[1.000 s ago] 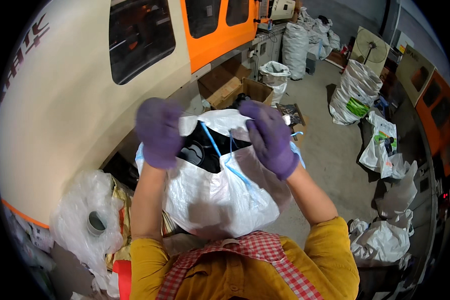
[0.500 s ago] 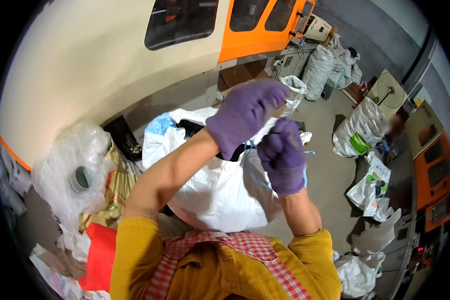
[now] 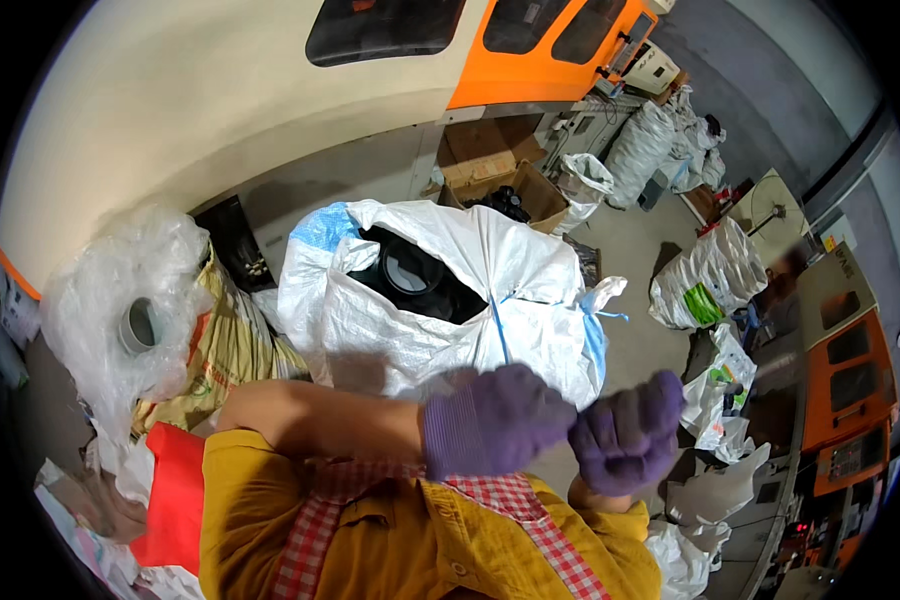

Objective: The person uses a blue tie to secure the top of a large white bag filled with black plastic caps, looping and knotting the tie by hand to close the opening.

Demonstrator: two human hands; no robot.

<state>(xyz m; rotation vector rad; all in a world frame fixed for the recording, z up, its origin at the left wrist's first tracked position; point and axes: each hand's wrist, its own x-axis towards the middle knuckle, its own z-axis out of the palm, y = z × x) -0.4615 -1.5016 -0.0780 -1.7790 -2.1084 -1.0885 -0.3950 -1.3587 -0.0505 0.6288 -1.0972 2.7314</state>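
Note:
In front of me stands a big white woven sack (image 3: 390,350), stuffed full. Black round plastic parts (image 3: 415,270) show through a gap on its top left. A thin blue string (image 3: 499,325) runs over the mouth, where the right part of the cloth is gathered together. Both my hands wear purple knit gloves and are close to my chest, on the near side of the sack. My left hand (image 3: 495,420) is closed, knuckles up, slightly blurred. Beside it, my right hand (image 3: 627,433) has its fingers curled in. Whatever either one pinches is hidden.
Behind the sack, an open cardboard box (image 3: 542,195) holds black parts, below a cream and orange machine (image 3: 540,50). Clear plastic film (image 3: 100,310) and a yellow woven sack (image 3: 235,350) lie at left. More white sacks (image 3: 710,275) stand along the right.
Both hands have come down and back toward my chest from above the sack, right hand further right. The sack's top and the box behind now show.

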